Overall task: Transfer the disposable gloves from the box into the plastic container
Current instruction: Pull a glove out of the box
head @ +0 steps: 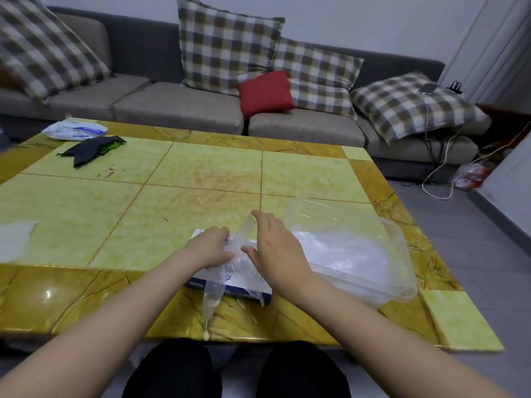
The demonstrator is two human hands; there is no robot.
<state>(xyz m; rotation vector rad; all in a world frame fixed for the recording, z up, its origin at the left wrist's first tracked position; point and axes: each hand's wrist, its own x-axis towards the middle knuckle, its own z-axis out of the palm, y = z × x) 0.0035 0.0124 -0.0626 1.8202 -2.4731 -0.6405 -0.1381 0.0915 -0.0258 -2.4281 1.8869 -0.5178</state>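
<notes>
Grips clear disposable glove (214, 297) over glove box (253, 294) in curled left hand (211, 248), right hand (275, 248) touching it straight-fingered; risks dangling end snagging box edge short of adjacent plastic container (402, 234).

The left hand (211, 248) is gripping a clear glove (241, 237) over the blue-and-white box (247, 287), while the right hand (277, 248) is touching the glove with extended fingers (260, 218). Just beside the box on the tiled surface (172, 173), the plastic container (399, 239) is holding crumpled clear plastic (344, 248).
</notes>
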